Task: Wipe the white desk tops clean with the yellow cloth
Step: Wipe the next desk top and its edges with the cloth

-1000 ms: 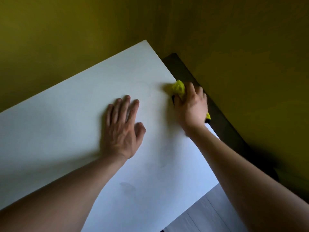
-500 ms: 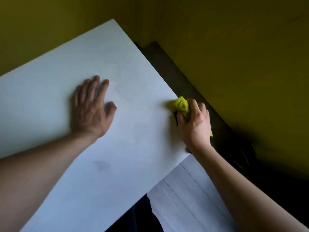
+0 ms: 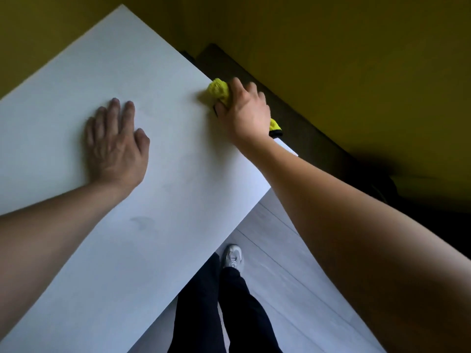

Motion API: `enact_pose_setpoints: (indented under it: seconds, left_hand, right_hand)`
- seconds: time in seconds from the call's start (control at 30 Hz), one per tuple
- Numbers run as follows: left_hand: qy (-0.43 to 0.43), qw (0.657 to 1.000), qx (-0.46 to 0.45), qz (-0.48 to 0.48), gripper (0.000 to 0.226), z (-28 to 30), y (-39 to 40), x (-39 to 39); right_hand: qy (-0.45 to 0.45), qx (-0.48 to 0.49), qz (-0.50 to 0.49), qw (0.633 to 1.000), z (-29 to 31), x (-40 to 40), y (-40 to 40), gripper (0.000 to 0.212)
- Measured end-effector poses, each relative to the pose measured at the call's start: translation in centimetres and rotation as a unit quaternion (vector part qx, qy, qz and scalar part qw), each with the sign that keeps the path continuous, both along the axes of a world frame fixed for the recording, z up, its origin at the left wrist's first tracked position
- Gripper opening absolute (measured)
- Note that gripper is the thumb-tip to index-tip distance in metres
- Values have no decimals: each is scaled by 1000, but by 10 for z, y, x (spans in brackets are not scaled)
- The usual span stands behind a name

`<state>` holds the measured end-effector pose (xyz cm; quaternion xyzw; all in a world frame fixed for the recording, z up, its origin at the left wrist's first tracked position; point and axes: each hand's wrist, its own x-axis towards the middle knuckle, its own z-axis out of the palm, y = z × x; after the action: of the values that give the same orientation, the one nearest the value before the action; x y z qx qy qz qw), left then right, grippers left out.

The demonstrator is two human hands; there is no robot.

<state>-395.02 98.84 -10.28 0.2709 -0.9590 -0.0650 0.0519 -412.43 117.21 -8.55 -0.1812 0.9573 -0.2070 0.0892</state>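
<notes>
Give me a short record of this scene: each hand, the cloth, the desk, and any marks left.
left hand: flat on the desk, fingers straight
right hand: grips the cloth at the desk's right edge
cloth: yellow, bunched, black trim
desk: white top
smudge: faint, grey, near the front edge, not under the cloth

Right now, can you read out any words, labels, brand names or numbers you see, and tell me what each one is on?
None: no readable text shows.
The white desk top is blank.
The yellow cloth, gripped by the right hand, shows no label.
Any marking on the shoe is too small to read.
</notes>
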Motion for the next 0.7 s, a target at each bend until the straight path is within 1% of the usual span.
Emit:
enact_pose_setpoints:
  seconds: [0.07, 0.17, 0.2, 0.23, 0.33, 0.43, 0.5, 0.6, 0.7]
  left_hand:
    - [-12, 999, 10, -49, 62, 6, 19, 18]
    - [-37, 978, 19, -207, 64, 8, 57, 79]
    - [-38, 970, 22, -239, 63, 9, 65, 100]
    - [-36, 967, 25, -251, 63, 11, 67, 119]
    - [-47, 974, 11, -221, 62, 11, 60, 168]
    - [-51, 976, 4, -212, 64, 11, 56, 184]
    - [-43, 978, 18, -205, 64, 10, 57, 182]
    - [-36, 978, 26, -202, 66, 6, 56, 182]
    - [-37, 979, 28, -201, 68, 2, 56, 184]
  right_hand:
    - [10, 0, -20, 1000, -1, 14, 31, 42]
    - [7, 9, -59, 998, 2, 39, 84, 42]
    - [4, 8, -74, 997, 4, 46, 97, 43]
    - [-2, 3, -95, 996, 6, 53, 107, 44]
    - [-29, -29, -204, 978, 8, 71, 108, 52]
    - [-69, -79, -336, 936, 10, 79, 88, 58]
    - [-84, -112, -403, 905, 10, 81, 79, 59]
    - [-96, -148, -453, 874, 11, 100, 68, 58]
    - [-112, -154, -472, 861, 11, 151, 49, 59]
